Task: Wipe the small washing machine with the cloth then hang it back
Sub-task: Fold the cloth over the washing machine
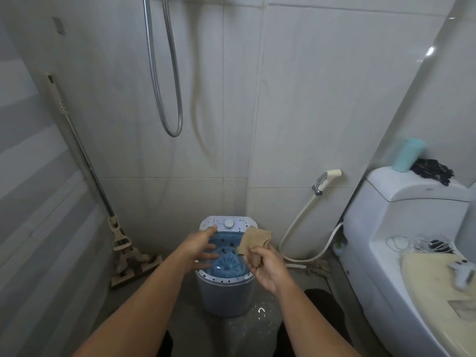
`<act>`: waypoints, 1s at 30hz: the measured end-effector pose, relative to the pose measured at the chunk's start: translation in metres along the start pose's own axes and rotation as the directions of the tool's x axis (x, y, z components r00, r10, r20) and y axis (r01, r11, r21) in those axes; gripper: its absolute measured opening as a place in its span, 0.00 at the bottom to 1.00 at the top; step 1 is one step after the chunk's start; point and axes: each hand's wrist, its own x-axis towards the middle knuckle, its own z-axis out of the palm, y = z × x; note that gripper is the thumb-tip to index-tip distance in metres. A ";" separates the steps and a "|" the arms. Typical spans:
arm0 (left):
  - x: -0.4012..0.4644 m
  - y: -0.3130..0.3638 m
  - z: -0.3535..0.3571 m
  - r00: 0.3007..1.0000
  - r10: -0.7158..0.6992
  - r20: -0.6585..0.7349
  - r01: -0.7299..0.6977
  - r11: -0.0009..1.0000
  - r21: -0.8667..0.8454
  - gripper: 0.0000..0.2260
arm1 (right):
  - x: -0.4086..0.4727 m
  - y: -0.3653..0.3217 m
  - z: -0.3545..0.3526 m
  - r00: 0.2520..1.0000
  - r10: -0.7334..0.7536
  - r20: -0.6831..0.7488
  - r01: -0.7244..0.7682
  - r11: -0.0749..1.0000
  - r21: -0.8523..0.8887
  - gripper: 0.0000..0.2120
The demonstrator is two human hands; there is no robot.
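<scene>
Down on the wet grey floor in front of me, against the tiled back wall, stands the small washing machine (226,266): grey tub, white speckled rim, a white dial (228,224) on its rear panel, and a blue pulsator showing through the blue see-through lid.

From the head view, my left hand (199,249) reaches over the machine's left side with its fingers (206,255) straight and spread, holding nothing. The forefinger tip lies at the left edge of the control panel, the others over the lid; whether they press on it or hover just above I cannot tell.

My right hand (266,266) is over the machine's right rim, fingers curled and pinching the tan cloth (253,242). The cloth stands up from my grip in a crumpled fold, its upper corner rising in front of the panel's right end. I cannot tell if it touches the machine.

Left of the machine a mop (126,256) leans into the corner, its long handle slanting up the wall. A metal shower hose (164,73) hangs in a loop on the back wall above. To the right, a bidet sprayer (327,179) sits in its wall holder, its pale hose curling down to the floor. Further right is the toilet (381,228), with a teal cup (408,154) and a dark bundle (434,171) on the tank, and a cream towel (435,276) with tangled white cable on the closed lid.
</scene>
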 end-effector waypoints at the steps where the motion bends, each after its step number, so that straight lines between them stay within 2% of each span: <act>1: 0.000 -0.005 -0.002 1.000 -0.001 -0.007 0.001 1.000 0.000 0.24 | 0.003 0.003 0.000 1.000 0.029 -0.008 -0.029 1.000 -0.003 0.17; 5: 0.011 -0.025 -0.008 0.999 -0.034 -0.014 0.034 0.999 -0.036 0.17 | 0.016 0.019 0.004 0.986 0.152 -0.065 -0.162 0.969 -0.185 0.16; 8: 0.033 -0.040 -0.015 0.996 -0.086 -0.021 0.085 0.995 -0.051 0.15 | 0.032 0.038 0.009 0.979 0.182 -0.094 -0.204 0.914 -0.352 0.13; 10: 0.051 -0.049 -0.021 0.993 -0.119 -0.021 0.118 0.992 -0.047 0.16 | 0.044 0.048 0.014 0.987 0.131 -0.097 -0.161 0.862 -0.480 0.11; 13: 0.074 -0.060 -0.029 0.988 -0.153 -0.019 0.151 0.985 -0.087 0.11 | 0.065 0.059 0.018 0.997 0.044 -0.066 -0.077 0.763 -0.642 0.09; 16: 0.098 -0.072 -0.035 0.983 -0.184 -0.016 0.180 0.973 -0.142 0.12 | 0.085 0.065 0.023 0.992 0.055 -0.117 -0.109 0.841 -0.531 0.12; 19: 0.120 -0.086 -0.043 0.974 -0.222 -0.033 0.210 0.953 -0.217 0.14 | 0.104 0.069 0.022 0.964 0.249 -0.093 -0.261 0.953 -0.155 0.12; 21: 0.129 -0.094 -0.047 0.972 -0.231 -0.039 0.214 0.944 -0.250 0.13 | 0.112 0.068 0.021 0.937 0.350 -0.015 -0.348 0.934 0.083 0.13; 22: 0.133 -0.097 -0.049 0.972 -0.231 -0.043 0.212 0.940 -0.268 0.13 | 0.116 0.067 0.022 0.926 0.376 0.023 -0.375 0.915 0.147 0.13; 26: 0.143 -0.106 -0.055 0.971 -0.234 -0.055 0.204 0.922 -0.330 0.10 | 0.125 0.068 0.025 0.904 0.425 0.039 -0.426 0.893 0.147 0.13; 30: 0.143 -0.114 -0.060 0.971 -0.234 -0.048 0.198 0.901 -0.386 0.09 | 0.134 0.074 0.020 0.908 0.418 0.006 -0.418 0.906 0.061 0.20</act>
